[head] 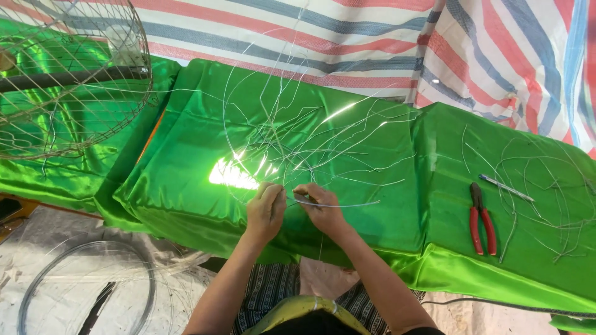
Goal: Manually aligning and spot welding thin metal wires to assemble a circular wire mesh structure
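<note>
Head view: seemingly mid-way through binding thin wire (335, 204) onto a wire frame (292, 133) lying on the green cloth (385, 205), likely needing a tight, steady twist next, with left hand (265, 211) and right hand (321, 208) both pinched closed on the strand, forearms converging from below.

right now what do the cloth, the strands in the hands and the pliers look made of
Cloth: looks like satin or a similar synthetic, bright green with a strong white glare and soft folds.
Strands: thin bare metal wire, silvery, holding springy curves; both hands, left and right, pinch it.
Pliers: dark metal jaws, with red handles that look plastic or rubber coated; which one is unclear.
</note>
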